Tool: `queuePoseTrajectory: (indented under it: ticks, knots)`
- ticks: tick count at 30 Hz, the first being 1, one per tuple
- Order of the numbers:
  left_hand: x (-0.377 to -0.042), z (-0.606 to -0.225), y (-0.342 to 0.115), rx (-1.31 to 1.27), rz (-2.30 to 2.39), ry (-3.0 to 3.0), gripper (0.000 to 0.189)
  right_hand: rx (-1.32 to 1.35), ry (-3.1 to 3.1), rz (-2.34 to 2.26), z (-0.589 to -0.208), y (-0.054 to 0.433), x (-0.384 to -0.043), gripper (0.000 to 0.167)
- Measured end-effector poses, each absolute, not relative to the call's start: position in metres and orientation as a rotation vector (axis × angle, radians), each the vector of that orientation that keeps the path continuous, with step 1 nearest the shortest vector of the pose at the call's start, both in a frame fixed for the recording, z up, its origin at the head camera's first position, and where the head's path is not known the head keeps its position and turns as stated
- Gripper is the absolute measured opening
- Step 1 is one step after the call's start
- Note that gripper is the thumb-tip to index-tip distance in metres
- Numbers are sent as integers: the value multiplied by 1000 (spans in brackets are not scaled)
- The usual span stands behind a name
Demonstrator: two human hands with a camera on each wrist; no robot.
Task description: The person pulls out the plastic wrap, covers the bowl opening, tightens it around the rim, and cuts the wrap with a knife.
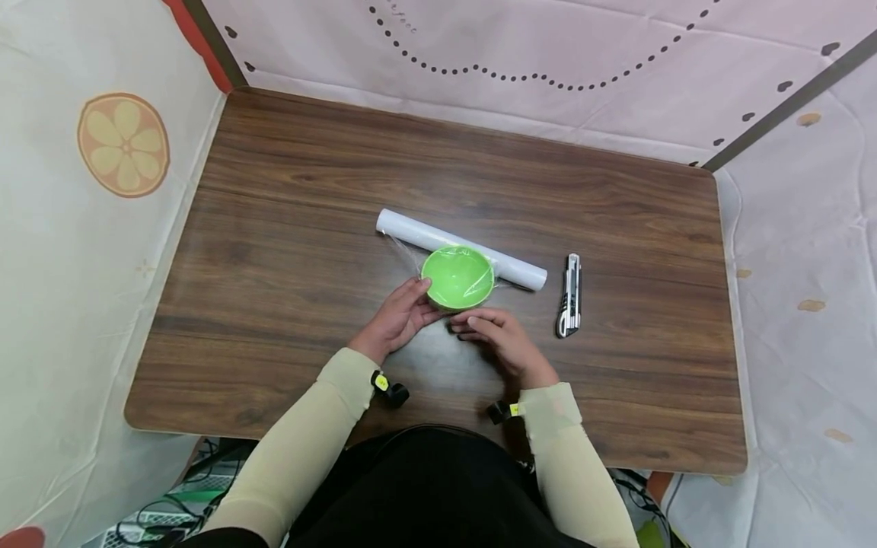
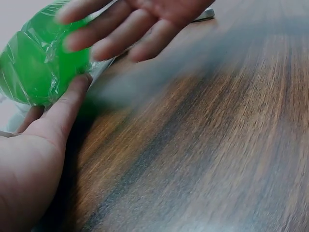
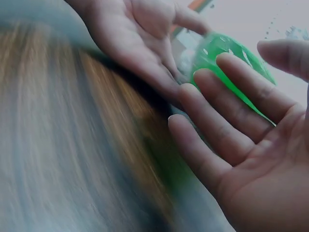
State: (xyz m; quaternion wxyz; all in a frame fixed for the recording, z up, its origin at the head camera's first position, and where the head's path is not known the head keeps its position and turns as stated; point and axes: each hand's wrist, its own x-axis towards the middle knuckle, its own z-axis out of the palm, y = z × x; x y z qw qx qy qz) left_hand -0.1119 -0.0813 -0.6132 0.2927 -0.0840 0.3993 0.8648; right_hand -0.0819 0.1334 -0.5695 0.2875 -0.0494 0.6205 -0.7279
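Observation:
A green bowl [image 1: 457, 278] with clear plastic film stretched over its top stands in front of the white roll of film [image 1: 445, 237]. My left hand [image 1: 404, 316] holds the bowl from the left, thumb at the rim and fingers along its lower side. My right hand [image 1: 499, 335] is at the bowl's near side, its fingers extended and a little bent. In the right wrist view, the right hand's spread fingers [image 3: 207, 116] cover part of the bowl [image 3: 231, 63]. Wrinkled film shows over the bowl [image 2: 36, 67] in the left wrist view.
A utility knife [image 1: 569, 297] lies on the wooden table [image 1: 274, 304] to the right of the bowl. Printed cloth walls [image 1: 479, 46] border the table at the back and both sides. A strip of film runs from the roll's left end toward the bowl.

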Motion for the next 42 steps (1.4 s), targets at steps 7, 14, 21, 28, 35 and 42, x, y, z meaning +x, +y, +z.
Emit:
queuePoseTrajectory:
  ticks: [7, 14, 21, 28, 35, 42]
  knots:
    - [-112, -611, -85, -211, 2297, 1121, 34, 322, 1806, -2162, -577, 140, -93, 24]
    - [-112, -612, -90, -210, 2284, 1150, 22, 245, 2806, -1785, -576, 149, -112, 8]
    - [-112, -610, -96, -197, 2285, 1157, 18, -392, 3066, -812, -566, 167, -150, 45]
    - [-111, -610, -97, -200, 2271, 1155, 21, -397, 2915, -570, -563, 176, -166, 50]
    - [-113, -605, -91, -237, 2221, 1246, 23, -419, 3010, -601, -571, 182, -175, 51]
    - [-117, -594, -85, -302, 2123, 1445, 34, -408, 3022, -633, -572, 181, -178, 52]
